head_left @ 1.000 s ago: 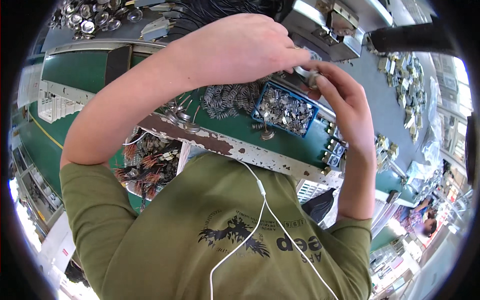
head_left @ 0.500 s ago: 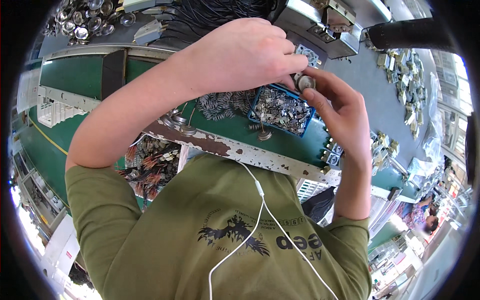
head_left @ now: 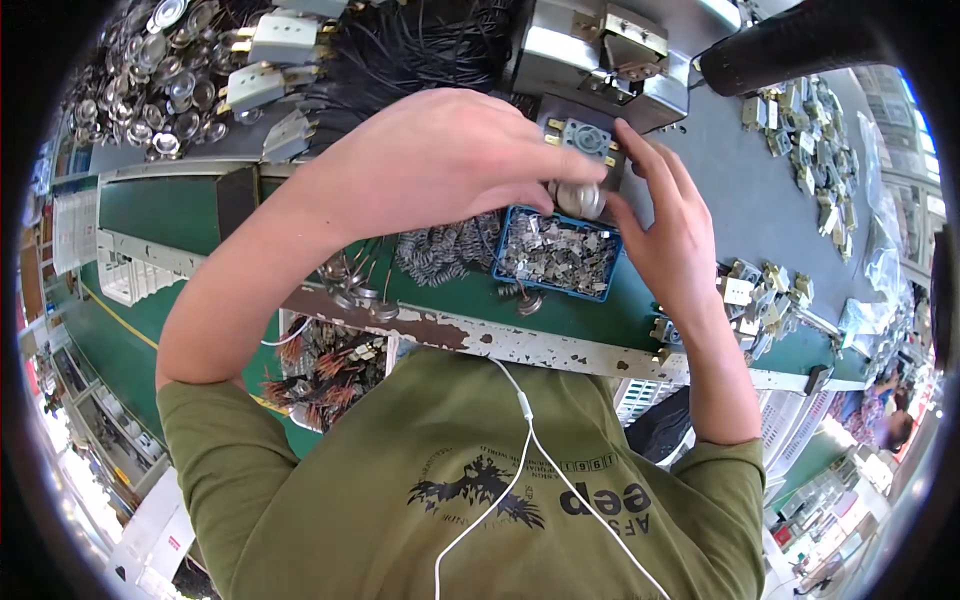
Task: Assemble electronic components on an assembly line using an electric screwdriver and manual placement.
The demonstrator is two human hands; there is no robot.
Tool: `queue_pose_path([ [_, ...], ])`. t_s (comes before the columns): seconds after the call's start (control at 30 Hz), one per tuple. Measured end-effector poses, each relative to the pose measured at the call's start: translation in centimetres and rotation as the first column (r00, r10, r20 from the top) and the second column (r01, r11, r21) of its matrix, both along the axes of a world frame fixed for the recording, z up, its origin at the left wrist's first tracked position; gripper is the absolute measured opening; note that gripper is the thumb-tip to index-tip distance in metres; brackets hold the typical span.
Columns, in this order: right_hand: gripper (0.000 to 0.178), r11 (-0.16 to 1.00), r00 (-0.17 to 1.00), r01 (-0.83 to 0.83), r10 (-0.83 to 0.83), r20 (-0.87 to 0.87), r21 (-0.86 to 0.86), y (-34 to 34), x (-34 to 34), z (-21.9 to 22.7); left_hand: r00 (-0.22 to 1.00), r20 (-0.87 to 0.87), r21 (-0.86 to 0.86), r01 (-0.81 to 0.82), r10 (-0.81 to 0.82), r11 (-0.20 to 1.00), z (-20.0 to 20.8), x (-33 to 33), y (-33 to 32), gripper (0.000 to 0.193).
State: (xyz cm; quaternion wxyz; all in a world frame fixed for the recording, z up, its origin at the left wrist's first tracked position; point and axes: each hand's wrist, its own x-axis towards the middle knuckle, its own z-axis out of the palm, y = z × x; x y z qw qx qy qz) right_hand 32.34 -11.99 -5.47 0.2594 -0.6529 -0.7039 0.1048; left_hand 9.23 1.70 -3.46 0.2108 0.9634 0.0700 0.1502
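Observation:
My left hand (head_left: 450, 165) reaches across the green bench and pinches a small round silver metal disc (head_left: 580, 199) at its fingertips. My right hand (head_left: 665, 225) meets it from the other side, thumb and fingers touching the same disc. Both hands hover above a blue tray (head_left: 556, 254) filled with small shiny metal pieces. Just behind the disc sits a small grey square part with brass terminals (head_left: 587, 138), in front of a grey metal press fixture (head_left: 590, 55).
A pile of small coil springs (head_left: 440, 250) lies left of the tray. Several round metal caps (head_left: 150, 75) and white connector parts (head_left: 270, 60) fill the far left. Black wires (head_left: 420, 45) lie behind. Small assembled parts (head_left: 810, 130) lie scattered to the right. A bin of copper-tipped wires (head_left: 335, 365) hangs below the bench edge.
Both hands have drawn slightly toward me and lower, from near the fixture to above the blue tray, still pinching the small disc between them.

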Motion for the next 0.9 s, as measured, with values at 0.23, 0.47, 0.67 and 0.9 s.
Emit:
queue_pose_path([
  [0.23,0.047,0.993,0.957,-0.008,0.042,-0.287,0.121,0.0,1.0,1.5,0.981,-0.046,-0.199,-0.196,0.191,0.960,-0.5,2.7,1.3,0.036],
  [0.47,0.031,0.685,0.948,0.045,0.199,-0.246,0.727,4.7,6.7,10.0,0.952,-0.225,-0.071,-0.229,0.208,0.971,-0.5,3.5,1.2,0.032],
  [0.67,0.022,0.627,0.788,0.423,0.101,-0.607,0.654,10.8,0.5,10.7,0.929,-0.288,-0.060,-0.259,0.232,0.964,-0.6,3.2,1.1,0.035],
  [0.9,0.022,0.693,0.732,0.333,0.238,-0.638,0.640,10.7,1.6,11.2,0.946,-0.244,-0.023,-0.225,0.213,0.974,-1.3,3.4,1.2,0.035],
])
